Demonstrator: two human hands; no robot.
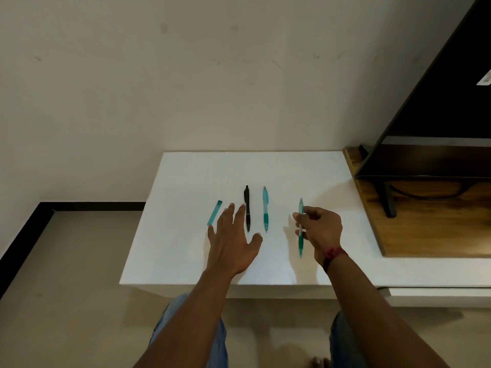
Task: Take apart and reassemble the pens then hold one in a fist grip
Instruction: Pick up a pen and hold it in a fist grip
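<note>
- The fingers [310, 211] of my right hand [322, 232] pinch a translucent teal plastic pen [300, 224] at mid-barrel, over the right part of the table. Its long axis runs near-to-far, tip toward me.
- My left hand [231, 243] is palm down, fingers spread and straight, holding nothing, its fingertips just beside a slim black pen [247, 208].
- Three pens in all: the held one, the black one and a second teal pen with a rubber grip [265, 208]. The last two lie parallel, tips toward me.
- One loose teal translucent piece [214, 213] lies tilted, left of my left hand.
- All sit on a flat white table [186, 248] against a cream wall [159, 88], above a beige floor [66, 288].
- To the right, a wooden stand [425, 229] carries a dark television [438, 102].
</note>
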